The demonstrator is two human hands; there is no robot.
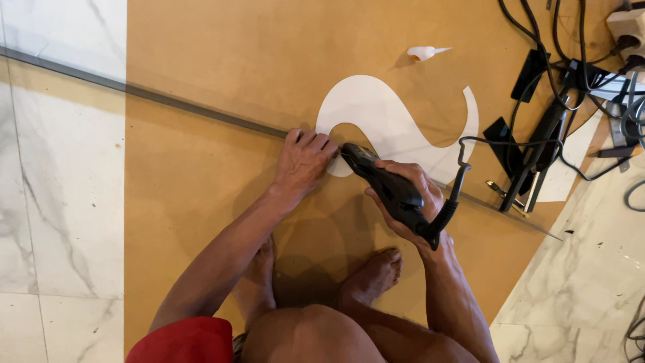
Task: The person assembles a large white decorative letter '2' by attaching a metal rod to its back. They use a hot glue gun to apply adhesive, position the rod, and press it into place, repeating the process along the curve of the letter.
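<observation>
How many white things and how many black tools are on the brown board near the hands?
White things: 2, the curvy cutout and the small glue bottle.
Black tools in hand: 1, the corded power tool, held by the right hand.
Hands pressing on the cutout: 1, the left hand.
Total: 3 things, on the brown board.

The room was evenly and brightly lit, the light soft from overhead. A faint shadow pooled on the brown board [201, 168] under the crouching person's legs. The marble floor [60, 202] showed mild sheen without glare. Focus stayed sharp; straight edges bowed slightly toward the corners
</observation>
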